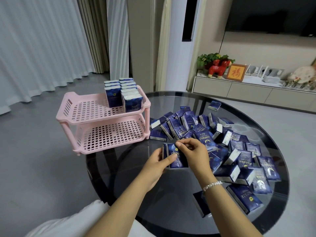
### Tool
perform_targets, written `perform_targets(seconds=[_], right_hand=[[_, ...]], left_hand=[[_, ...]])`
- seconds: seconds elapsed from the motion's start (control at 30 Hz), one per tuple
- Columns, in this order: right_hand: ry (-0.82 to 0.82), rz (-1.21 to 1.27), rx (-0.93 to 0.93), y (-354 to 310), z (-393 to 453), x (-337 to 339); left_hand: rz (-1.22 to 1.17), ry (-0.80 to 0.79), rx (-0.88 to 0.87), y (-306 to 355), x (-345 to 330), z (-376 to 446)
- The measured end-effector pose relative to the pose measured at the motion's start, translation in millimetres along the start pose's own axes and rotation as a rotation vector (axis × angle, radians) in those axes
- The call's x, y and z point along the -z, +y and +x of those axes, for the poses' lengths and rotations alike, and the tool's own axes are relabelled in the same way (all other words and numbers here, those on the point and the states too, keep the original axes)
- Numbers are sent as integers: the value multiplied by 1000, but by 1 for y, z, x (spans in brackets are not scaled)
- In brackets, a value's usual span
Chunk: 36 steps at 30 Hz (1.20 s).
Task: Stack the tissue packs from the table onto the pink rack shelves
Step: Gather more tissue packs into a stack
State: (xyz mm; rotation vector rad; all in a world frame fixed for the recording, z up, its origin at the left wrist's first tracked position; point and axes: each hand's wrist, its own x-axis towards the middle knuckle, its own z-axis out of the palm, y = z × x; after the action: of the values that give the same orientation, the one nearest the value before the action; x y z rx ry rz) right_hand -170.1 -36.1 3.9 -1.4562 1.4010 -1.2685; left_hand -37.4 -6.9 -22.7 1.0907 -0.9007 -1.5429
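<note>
Left hand (156,165) grips upright tissue packs (174,156) (long axis vertical); right hand (191,151) pinches top edge.

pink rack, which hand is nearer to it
Left. The left hand grips the left side of a few tissue packs just below and right of the pink rack. The right hand pinches the packs' top, farther right.

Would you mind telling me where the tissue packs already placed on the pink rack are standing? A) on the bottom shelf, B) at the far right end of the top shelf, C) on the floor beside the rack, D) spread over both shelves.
B: the stacked tissue packs stand upright at the far right end of the pink rack's top shelf; the bottom shelf holds none.
</note>
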Motion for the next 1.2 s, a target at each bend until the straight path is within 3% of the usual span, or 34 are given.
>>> perform_targets(seconds=[0.4,0.53,0.6,0.77,1.03,1.2], right_hand=[[14,-86,91,-10,11,22],[199,-456,233,-9,20,44],[232,-680,161,-7,25,56],[28,-910,-85,8,36,72],[-36,-736,-151,9,36,67],[19,-377,-83,4,33,66]], left_hand=[[94,73,-77,5,-11,15],[43,127,-76,5,-18,22],[28,144,-66,4,-21,24],[0,160,-54,1,-28,26],[12,163,-66,-3,-27,26],[-14,132,-77,-1,-20,20]])
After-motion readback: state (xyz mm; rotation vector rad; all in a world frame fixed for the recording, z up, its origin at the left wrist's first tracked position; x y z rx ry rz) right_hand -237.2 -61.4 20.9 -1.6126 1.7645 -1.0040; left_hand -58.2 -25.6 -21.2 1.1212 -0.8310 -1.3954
